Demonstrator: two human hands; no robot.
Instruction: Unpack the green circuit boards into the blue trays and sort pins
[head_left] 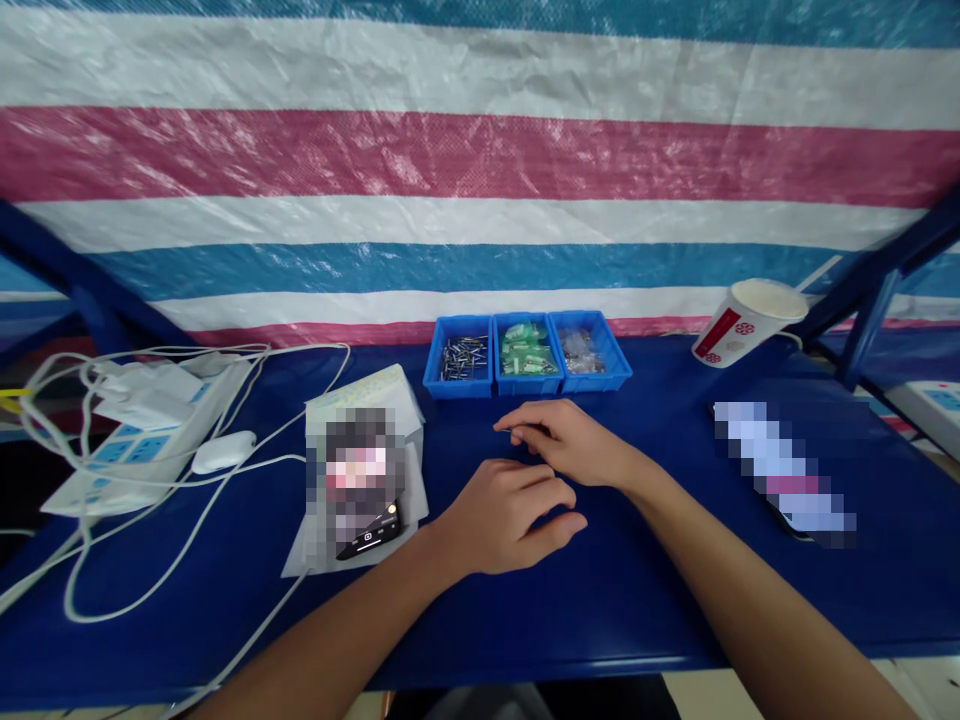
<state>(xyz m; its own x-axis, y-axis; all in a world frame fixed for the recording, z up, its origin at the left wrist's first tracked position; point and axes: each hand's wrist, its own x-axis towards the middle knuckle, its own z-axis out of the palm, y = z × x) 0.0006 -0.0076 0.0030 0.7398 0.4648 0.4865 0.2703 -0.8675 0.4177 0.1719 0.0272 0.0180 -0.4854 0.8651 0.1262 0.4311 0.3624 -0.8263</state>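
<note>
My right hand [577, 440] is in front of the blue bins, with thumb and forefinger pinched together. A thin sliver shows at its fingertips, too small to name. My left hand [517, 515] rests nearer to me on the dark blue table [600, 600], palm down and crossing toward the right. Its thumb and fingers are loosely apart, and I see nothing held in it. Beyond the hands stand three blue bins: one with metal screws or pins [463, 360], one with green-and-white small packets [527, 350], one with clear plastic pieces [581, 352].
On the left, a phone [367, 535] lies on papers [412, 480], beside a power strip [150, 440], tangled white cables [82, 560] and a white earbud case [223, 452]. A tilted paper cup [739, 325] and another phone [787, 480] are on the right. Striped sheeting [480, 160] hangs behind.
</note>
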